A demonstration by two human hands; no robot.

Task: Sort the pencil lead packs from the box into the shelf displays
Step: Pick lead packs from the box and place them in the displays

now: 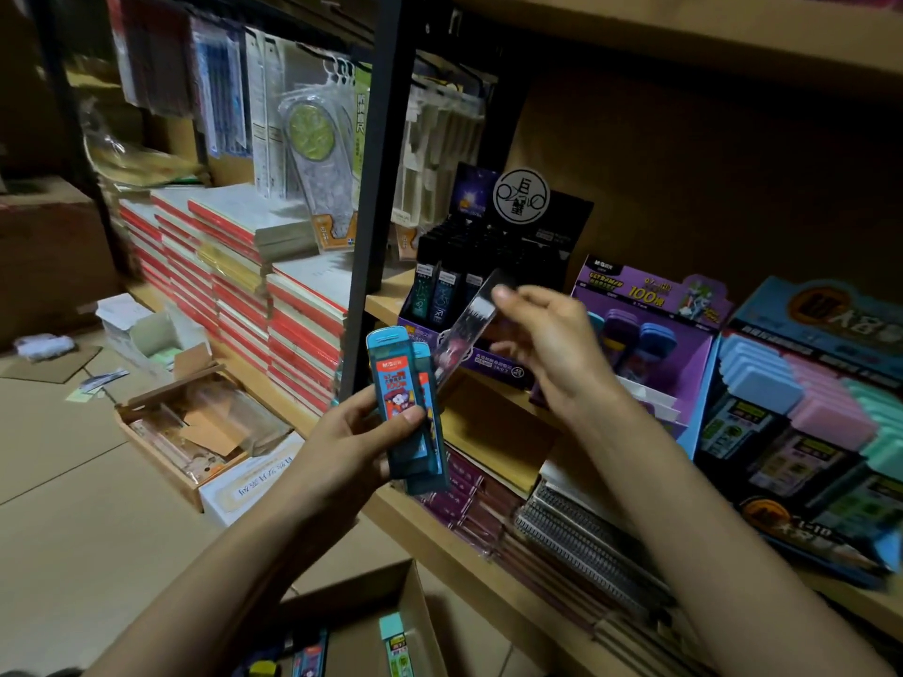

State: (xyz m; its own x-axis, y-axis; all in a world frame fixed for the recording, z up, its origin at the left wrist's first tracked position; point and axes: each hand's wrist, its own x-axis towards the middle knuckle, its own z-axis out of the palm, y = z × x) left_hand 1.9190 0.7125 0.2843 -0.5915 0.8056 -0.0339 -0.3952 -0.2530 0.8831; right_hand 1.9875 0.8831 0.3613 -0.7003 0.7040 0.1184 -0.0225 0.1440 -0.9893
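Two blue lead packs (398, 383) fill the left hand (352, 447).

Left hand (359, 434), right hand (547, 351), both curled

Open room above purple display (635, 285), below upper shelf (684, 26); black post (376, 163) at left.

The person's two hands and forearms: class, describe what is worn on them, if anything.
Nothing worn shows. The left hand and right hand are bare, with no gloves, rings or watch in view. The left forearm and right forearm are bare to the frame's edge; no sleeves appear.
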